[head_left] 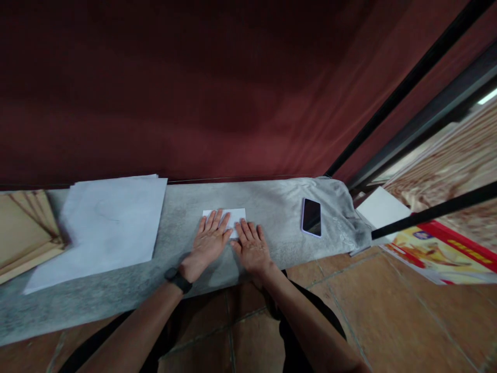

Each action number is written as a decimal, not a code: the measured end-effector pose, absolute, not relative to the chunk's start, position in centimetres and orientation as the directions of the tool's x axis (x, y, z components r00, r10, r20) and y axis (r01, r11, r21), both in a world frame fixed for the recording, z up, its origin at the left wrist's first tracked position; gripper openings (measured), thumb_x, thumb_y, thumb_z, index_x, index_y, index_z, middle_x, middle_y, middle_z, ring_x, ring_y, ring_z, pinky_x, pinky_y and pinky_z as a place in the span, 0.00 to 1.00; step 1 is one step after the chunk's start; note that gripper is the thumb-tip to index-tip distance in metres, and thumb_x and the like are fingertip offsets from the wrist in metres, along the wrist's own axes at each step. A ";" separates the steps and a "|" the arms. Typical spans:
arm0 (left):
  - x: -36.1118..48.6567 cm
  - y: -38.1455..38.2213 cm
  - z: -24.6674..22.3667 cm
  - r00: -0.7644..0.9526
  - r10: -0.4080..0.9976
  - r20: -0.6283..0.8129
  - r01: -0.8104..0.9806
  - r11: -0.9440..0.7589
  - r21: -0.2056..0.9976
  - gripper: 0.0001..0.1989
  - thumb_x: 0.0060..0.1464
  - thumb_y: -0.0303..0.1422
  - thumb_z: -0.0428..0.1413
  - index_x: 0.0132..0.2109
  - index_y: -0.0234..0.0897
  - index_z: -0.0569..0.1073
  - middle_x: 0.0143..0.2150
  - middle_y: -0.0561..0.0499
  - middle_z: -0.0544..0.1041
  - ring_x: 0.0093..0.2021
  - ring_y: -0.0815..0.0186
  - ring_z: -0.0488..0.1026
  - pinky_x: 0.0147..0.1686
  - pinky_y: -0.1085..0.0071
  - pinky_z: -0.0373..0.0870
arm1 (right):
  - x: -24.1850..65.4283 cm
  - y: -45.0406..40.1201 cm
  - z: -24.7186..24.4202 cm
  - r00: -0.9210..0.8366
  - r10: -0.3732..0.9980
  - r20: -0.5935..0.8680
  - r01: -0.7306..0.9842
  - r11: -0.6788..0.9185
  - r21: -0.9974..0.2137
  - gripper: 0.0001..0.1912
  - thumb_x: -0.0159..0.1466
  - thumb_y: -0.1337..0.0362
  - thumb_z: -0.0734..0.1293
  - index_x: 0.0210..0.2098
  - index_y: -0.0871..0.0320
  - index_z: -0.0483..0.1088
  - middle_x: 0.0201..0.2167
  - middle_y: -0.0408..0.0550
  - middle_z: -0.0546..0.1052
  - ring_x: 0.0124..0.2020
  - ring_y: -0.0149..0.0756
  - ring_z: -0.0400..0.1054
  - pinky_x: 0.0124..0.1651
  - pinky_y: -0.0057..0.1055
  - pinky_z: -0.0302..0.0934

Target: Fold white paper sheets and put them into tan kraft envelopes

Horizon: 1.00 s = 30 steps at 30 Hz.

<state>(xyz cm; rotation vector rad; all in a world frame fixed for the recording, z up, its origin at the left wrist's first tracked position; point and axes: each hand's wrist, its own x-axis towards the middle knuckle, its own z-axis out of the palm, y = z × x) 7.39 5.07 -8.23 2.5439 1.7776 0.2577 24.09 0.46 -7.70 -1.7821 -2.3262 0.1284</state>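
A small white piece of paper lies flat on the grey cloth that covers a long, narrow surface. My left hand rests palm down on its left part, fingers stretched out. Over the lower right part of the paper lies my right hand, also flat with the fingers extended. The two thumbs come close together near the paper's lower edge. Much of the paper is hidden under the hands. A dark watch is on my left wrist.
Large white sheets lie to the left, beside brown cardboard-like pieces. A phone rests on the cloth at right. Behind stands a dark red wall of fabric. Dark poles and a colourful box are at far right.
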 end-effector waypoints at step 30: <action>7.8 4.6 -7.6 0.433 0.891 0.140 0.880 -0.451 0.151 0.28 0.66 0.32 0.41 0.71 0.34 0.59 0.76 0.44 0.53 0.76 0.56 0.41 0.73 0.52 0.43 | 23.0 1.4 -7.9 -0.280 0.955 0.101 0.925 0.297 -0.238 0.30 0.77 0.52 0.47 0.72 0.61 0.52 0.73 0.53 0.54 0.74 0.45 0.47 0.73 0.49 0.39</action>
